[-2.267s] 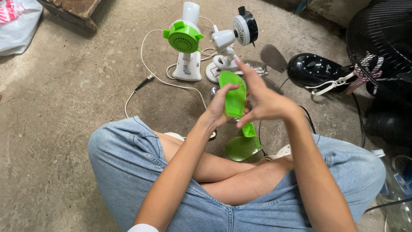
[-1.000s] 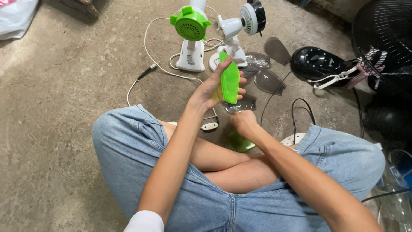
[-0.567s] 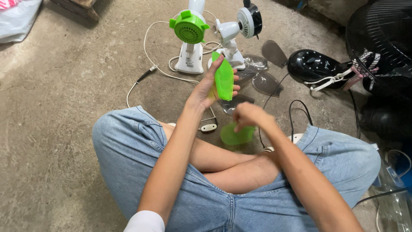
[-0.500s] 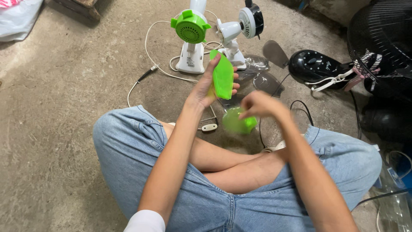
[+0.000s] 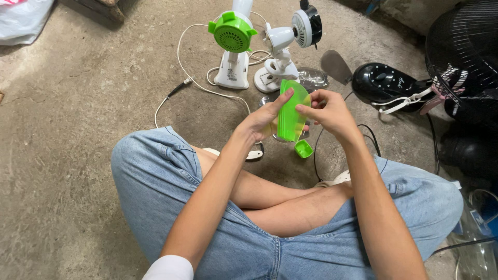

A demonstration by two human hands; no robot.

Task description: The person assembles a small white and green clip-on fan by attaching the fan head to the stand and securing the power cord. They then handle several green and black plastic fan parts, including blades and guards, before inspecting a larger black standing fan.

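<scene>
Holding green fan blades [image 5: 290, 116] between both hands: left hand [image 5: 262, 122] fingers wrapped round stack, right hand [image 5: 327, 111] pinching edge, near white fan stand [image 5: 277, 70]. Step judged: aligning blades; next needs steady squaring grip.

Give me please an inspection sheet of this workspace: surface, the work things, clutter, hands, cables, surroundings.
Surface: bare, rough concrete floor; the person sits on it cross-legged.
Work things: green fan blades held up between both hands; their green hub hangs below.
Clutter: small fan with green motor housing, white fan with black cap, grey clear blades, black fan base, all on the floor.
Hands: left hand grips the blades from the left; right hand pinches their right edge.
Cables: white cord loops from the small fans; black cord by the right knee.
Surroundings: black fan grille at right, plastic bag at top left.
</scene>
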